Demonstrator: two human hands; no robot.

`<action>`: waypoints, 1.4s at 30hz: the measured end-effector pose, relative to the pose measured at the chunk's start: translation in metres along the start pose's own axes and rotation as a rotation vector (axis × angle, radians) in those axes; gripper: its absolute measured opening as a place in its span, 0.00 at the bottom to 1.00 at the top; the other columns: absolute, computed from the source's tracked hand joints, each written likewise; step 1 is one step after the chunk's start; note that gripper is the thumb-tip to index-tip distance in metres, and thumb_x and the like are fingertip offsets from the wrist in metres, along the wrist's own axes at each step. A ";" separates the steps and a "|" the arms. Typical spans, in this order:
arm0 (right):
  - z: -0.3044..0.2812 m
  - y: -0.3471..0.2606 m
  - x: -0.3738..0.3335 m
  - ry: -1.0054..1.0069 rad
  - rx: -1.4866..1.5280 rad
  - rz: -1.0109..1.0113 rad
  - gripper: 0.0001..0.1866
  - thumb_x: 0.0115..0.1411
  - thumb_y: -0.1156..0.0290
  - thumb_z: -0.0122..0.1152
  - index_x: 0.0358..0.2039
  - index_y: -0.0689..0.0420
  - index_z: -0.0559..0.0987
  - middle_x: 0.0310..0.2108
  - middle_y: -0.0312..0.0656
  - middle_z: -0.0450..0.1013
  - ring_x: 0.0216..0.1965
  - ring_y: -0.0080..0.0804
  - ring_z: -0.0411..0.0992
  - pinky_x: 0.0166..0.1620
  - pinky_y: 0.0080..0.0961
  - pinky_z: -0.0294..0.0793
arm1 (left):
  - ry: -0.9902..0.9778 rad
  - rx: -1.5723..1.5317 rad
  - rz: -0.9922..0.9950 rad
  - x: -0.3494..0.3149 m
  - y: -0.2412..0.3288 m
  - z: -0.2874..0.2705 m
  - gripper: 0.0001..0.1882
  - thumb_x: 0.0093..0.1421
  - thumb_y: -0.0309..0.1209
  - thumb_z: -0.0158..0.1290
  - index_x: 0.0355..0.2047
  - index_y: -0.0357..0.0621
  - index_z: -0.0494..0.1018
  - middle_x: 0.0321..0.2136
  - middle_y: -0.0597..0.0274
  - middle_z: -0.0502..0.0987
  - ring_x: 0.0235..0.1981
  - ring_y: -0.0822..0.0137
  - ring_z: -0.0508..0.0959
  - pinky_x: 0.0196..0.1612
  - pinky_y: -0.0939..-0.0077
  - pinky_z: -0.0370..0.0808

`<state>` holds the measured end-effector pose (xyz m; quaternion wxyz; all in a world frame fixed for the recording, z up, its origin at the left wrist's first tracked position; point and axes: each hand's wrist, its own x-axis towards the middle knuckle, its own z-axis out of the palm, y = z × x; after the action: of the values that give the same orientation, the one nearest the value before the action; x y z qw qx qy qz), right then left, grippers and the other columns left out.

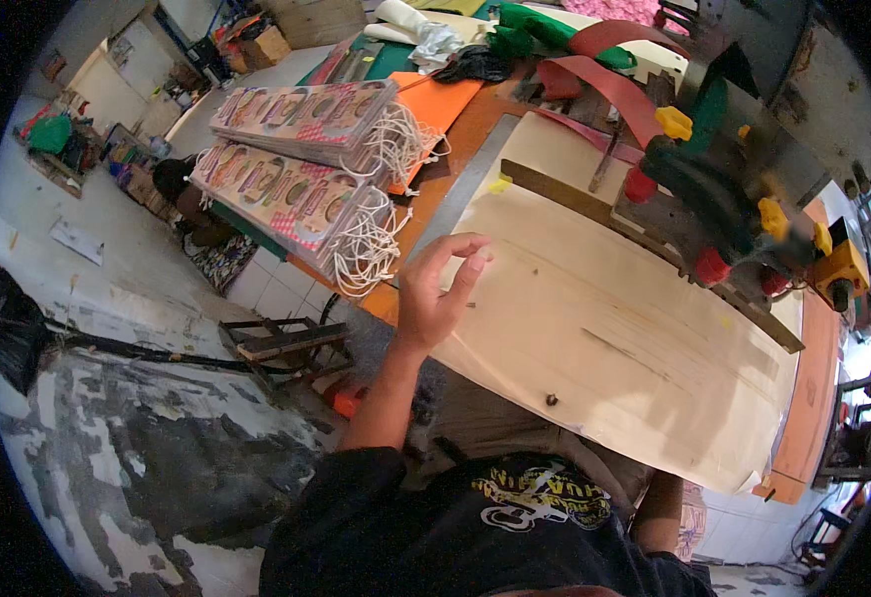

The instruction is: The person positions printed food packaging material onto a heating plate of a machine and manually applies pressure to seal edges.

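My left hand (438, 297) is raised over the left edge of a cream sheet (555, 328) that covers the table in front of me. Its fingers curve toward the thumb with a gap between, and I see nothing held. Beyond it and to the left lie two stacks of flat, printed, clear-edged pieces, a nearer stack (281, 194) and a farther stack (306, 114). Loops of white cord (368, 239) hang from their right ends. Only my right forearm (660, 507) shows, below the table's front edge; the hand itself is hidden.
A long metal bar (644, 239) crosses the sheet, below a dark machine with yellow knobs (674, 122) and red parts (712, 266). Red strips (614, 90) curl behind it. An orange sheet (440, 99) lies beside the stacks. A wooden stool (286, 343) stands at left.
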<state>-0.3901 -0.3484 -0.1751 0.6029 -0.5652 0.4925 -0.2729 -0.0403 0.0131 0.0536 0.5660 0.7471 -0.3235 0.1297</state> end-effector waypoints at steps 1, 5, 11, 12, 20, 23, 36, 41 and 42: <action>0.003 -0.003 0.001 -0.013 -0.001 -0.002 0.26 0.66 0.54 0.61 0.59 0.56 0.73 0.43 0.57 0.77 0.45 0.53 0.77 0.48 0.48 0.76 | 0.010 0.013 -0.006 0.001 0.003 -0.005 0.11 0.67 0.29 0.57 0.46 0.37 0.80 0.37 0.57 0.85 0.40 0.69 0.84 0.49 0.72 0.77; 0.009 -0.009 -0.002 -0.066 -0.012 -0.007 0.26 0.66 0.54 0.61 0.60 0.56 0.73 0.43 0.57 0.77 0.45 0.53 0.77 0.48 0.48 0.76 | 0.098 0.056 -0.004 0.007 0.019 -0.038 0.10 0.68 0.28 0.56 0.46 0.36 0.80 0.38 0.57 0.85 0.40 0.70 0.84 0.49 0.72 0.77; 0.022 -0.009 -0.018 -0.164 -0.027 0.017 0.26 0.67 0.54 0.60 0.60 0.56 0.73 0.43 0.58 0.77 0.45 0.54 0.77 0.48 0.48 0.76 | 0.238 0.496 0.122 0.023 0.016 -0.103 0.10 0.66 0.28 0.58 0.46 0.39 0.80 0.39 0.56 0.83 0.41 0.61 0.84 0.45 0.69 0.78; 0.022 -0.010 -0.018 -0.173 -0.030 0.023 0.26 0.67 0.54 0.60 0.60 0.56 0.72 0.43 0.58 0.77 0.45 0.54 0.77 0.48 0.48 0.76 | 0.249 0.578 0.137 0.026 0.017 -0.113 0.10 0.66 0.28 0.58 0.46 0.39 0.79 0.39 0.55 0.83 0.41 0.60 0.83 0.45 0.68 0.78; 0.012 -0.021 -0.023 -0.211 -0.050 0.010 0.27 0.68 0.54 0.59 0.61 0.56 0.72 0.43 0.58 0.77 0.45 0.55 0.77 0.48 0.48 0.76 | 0.022 0.864 0.018 0.035 -0.001 -0.152 0.16 0.63 0.34 0.61 0.49 0.41 0.78 0.46 0.52 0.79 0.48 0.48 0.79 0.54 0.56 0.74; 0.009 -0.026 -0.022 -0.215 -0.055 0.006 0.27 0.68 0.54 0.59 0.61 0.56 0.72 0.44 0.59 0.77 0.45 0.55 0.77 0.48 0.48 0.76 | -0.028 0.915 0.011 0.035 -0.008 -0.149 0.20 0.61 0.36 0.63 0.51 0.42 0.77 0.48 0.52 0.79 0.49 0.48 0.79 0.57 0.54 0.72; 0.005 -0.041 -0.035 -0.294 -0.096 0.000 0.27 0.69 0.54 0.57 0.62 0.56 0.71 0.44 0.60 0.78 0.45 0.56 0.77 0.48 0.48 0.77 | 0.102 0.945 0.027 0.027 -0.011 -0.146 0.14 0.60 0.35 0.64 0.43 0.42 0.81 0.41 0.54 0.84 0.43 0.51 0.83 0.49 0.59 0.78; 0.010 -0.049 -0.054 -0.383 -0.134 0.013 0.27 0.69 0.54 0.57 0.62 0.56 0.71 0.44 0.60 0.78 0.45 0.57 0.77 0.48 0.48 0.77 | 0.135 1.049 0.200 0.024 -0.018 -0.148 0.10 0.61 0.31 0.63 0.41 0.40 0.82 0.39 0.55 0.85 0.40 0.53 0.85 0.44 0.62 0.79; 0.012 -0.051 -0.057 -0.408 -0.151 0.015 0.27 0.69 0.54 0.57 0.62 0.56 0.71 0.44 0.60 0.78 0.45 0.57 0.77 0.48 0.48 0.77 | 0.138 1.082 0.254 0.021 -0.019 -0.148 0.10 0.62 0.30 0.62 0.41 0.39 0.82 0.39 0.55 0.85 0.40 0.54 0.85 0.44 0.62 0.79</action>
<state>-0.3886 -0.3033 -0.1119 0.6481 -0.6485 0.3836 -0.1108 0.0131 0.1462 0.0993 0.1016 0.8760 -0.2605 0.3930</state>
